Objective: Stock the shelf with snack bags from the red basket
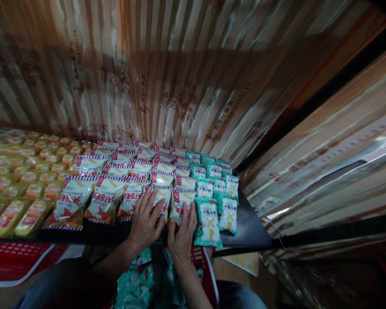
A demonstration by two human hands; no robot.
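My left hand lies with its fingers stretched over a white snack bag with a red, white and blue striped edge, in the front row. Beside it, my right hand rests its outstretched fingertips on another white snack bag to the right. Both hands are open and neither grips a bag. Rows of the same white bags stretch back and to the left. Right of my right hand, a green snack bag lies at the front of a block of green bags.
Many yellow-wrapped packs fill the left of the dark table. Below its edge, a red basket holds green bags between my legs. Another red basket stands at left. A pleated curtain hangs behind; a dark bar slants on the right.
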